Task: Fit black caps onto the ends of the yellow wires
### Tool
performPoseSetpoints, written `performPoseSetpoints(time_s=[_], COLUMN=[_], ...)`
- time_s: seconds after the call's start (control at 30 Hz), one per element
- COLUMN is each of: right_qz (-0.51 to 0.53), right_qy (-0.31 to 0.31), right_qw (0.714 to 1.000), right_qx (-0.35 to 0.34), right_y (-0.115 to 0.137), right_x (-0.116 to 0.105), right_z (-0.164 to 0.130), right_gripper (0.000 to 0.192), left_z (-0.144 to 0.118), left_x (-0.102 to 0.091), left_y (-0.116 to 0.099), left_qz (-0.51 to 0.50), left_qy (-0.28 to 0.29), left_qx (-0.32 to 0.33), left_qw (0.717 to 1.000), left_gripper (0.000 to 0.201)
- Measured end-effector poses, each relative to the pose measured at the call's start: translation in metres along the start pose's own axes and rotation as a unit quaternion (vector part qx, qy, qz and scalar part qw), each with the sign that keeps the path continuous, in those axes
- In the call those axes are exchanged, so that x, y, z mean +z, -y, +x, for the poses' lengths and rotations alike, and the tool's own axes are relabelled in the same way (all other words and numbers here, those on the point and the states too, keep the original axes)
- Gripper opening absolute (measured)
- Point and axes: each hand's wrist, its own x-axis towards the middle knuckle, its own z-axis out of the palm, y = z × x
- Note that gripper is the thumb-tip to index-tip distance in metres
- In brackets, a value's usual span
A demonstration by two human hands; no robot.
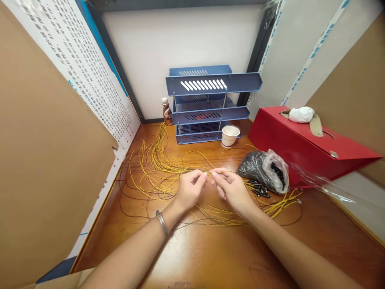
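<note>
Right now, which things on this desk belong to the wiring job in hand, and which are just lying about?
In use:
left hand and right hand, pinching one thin yellow wire
loose bundle of yellow wires
clear plastic bag of small black parts

Lying about:
blue three-tier letter tray
white paper cup
small brown bottle
red box

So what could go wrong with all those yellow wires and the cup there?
The left hand and right hand pinch one yellow wire that runs into the loose wire pile. A pull might tangle it or drag the others along. The paper cup stands close behind the wires, so a snagged loop could perhaps tip it. Small black parts spill from the plastic bag and could scatter.
</note>
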Motion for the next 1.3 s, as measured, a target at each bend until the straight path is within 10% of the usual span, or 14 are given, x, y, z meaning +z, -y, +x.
performPoseSetpoints(time_s=[1.03,1.3], right_qz=[-0.152,-0.139], right_qy=[-0.024,-0.08], right_qw=[0.988,0.987], right_qx=[-0.012,0.008], right_y=[0.001,-0.003], right_x=[-0.014,-0.021], right_z=[-0.006,-0.002], right_gripper=[0.042,0.058], left_z=[-0.002,0.009], left_x=[0.003,-0.008], left_y=[-0.002,0.004], left_qz=[-0.004,0.077], left_qy=[0.094,-0.044], left_qx=[-0.039,0.007], left_qw=[0.995,0.996], left_gripper=[0.035,0.045])
